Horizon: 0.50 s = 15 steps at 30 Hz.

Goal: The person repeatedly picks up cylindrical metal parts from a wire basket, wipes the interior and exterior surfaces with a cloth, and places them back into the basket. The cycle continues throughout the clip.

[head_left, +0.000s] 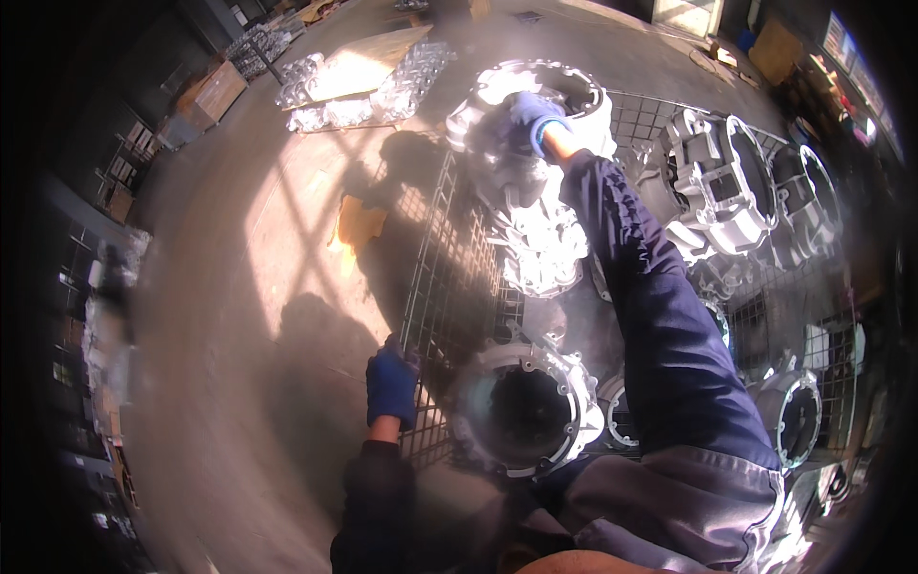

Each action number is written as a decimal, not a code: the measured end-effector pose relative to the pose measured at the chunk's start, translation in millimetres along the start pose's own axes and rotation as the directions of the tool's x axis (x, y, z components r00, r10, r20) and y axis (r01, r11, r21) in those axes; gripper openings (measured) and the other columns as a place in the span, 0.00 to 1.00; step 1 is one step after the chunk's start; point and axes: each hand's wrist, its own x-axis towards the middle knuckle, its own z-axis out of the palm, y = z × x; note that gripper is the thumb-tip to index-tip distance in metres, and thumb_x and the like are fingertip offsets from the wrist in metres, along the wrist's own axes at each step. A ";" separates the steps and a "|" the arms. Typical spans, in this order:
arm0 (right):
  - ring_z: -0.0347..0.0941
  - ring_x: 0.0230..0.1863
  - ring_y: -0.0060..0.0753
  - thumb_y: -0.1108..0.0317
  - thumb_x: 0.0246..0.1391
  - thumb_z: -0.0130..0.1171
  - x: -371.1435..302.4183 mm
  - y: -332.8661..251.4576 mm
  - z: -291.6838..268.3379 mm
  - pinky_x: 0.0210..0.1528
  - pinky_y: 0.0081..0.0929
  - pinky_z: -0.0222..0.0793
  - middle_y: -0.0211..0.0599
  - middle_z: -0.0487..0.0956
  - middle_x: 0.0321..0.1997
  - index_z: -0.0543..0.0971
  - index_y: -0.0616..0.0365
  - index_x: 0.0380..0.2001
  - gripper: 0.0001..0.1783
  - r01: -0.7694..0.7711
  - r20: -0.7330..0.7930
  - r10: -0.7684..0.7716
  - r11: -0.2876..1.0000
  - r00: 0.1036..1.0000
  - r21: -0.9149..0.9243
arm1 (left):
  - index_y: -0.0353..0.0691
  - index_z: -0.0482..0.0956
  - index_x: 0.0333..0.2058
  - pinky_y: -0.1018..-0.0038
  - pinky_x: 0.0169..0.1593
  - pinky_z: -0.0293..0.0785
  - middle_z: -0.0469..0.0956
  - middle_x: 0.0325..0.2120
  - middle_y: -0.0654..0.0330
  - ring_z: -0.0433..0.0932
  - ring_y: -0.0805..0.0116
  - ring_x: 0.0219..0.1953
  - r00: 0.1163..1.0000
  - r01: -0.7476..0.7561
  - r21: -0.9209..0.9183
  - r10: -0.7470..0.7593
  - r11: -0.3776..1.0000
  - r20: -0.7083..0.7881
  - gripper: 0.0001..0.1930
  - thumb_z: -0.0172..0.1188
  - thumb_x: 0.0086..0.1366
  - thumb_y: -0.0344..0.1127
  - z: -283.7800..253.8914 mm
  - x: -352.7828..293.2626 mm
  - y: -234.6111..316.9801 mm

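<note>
My left hand [392, 387], in a blue glove, is closed round the top rail of a wire mesh cage [442, 206] on its left side. My right arm reaches far forward across the cage. At its end my gloved right hand [532, 120] grips a large silvery cast metal housing [598, 124] with a round, flanged opening; glare blurs the fingers there. This housing stands at the cage's far left corner, with its ribbed, narrower part [540, 244] toward me. Another round-mouthed casting [585, 407] sits close to my body, its dark opening facing up.
More castings [727, 187] are stacked along the cage's right side, one [789, 411] near my right leg. Beyond the cage, a pallet [359, 81] of metal parts stands on the floor. A flattened orange-brown scrap [356, 225] lies left of the cage. A wooden crate [212, 94] stands farther left.
</note>
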 end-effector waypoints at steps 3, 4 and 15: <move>0.84 0.44 0.41 0.53 0.44 0.72 -1.4 9.4 -14.4 0.46 0.37 0.79 0.40 0.87 0.43 0.87 0.50 0.43 0.22 0.048 -0.103 -0.048 0.999 0.994 0.003 | 0.37 0.78 0.41 0.47 0.44 0.79 0.83 0.33 0.39 0.83 0.37 0.38 1.000 0.005 0.034 -0.005 0.999 0.001 0.17 0.59 0.67 0.47 3.2 -0.7 -1.8; 0.84 0.44 0.41 0.53 0.44 0.72 -3.0 11.2 -24.5 0.45 0.36 0.78 0.40 0.87 0.43 0.87 0.50 0.43 0.22 0.074 -0.149 -0.070 0.997 0.986 0.025 | 0.37 0.78 0.41 0.47 0.44 0.79 0.82 0.33 0.39 0.83 0.37 0.38 1.000 0.022 0.036 -0.022 0.999 0.016 0.17 0.59 0.67 0.47 3.4 0.0 -1.3; 0.82 0.42 0.40 0.54 0.50 0.68 -179.8 -22.8 -160.6 0.44 0.36 0.78 0.40 0.85 0.43 0.83 0.53 0.43 0.20 0.382 -0.438 -0.157 0.783 0.885 0.491 | 0.42 0.75 0.53 0.48 0.46 0.79 0.83 0.38 0.40 0.82 0.37 0.41 0.997 0.067 0.093 -0.070 0.993 0.028 0.22 0.57 0.66 0.49 13.9 5.0 -5.2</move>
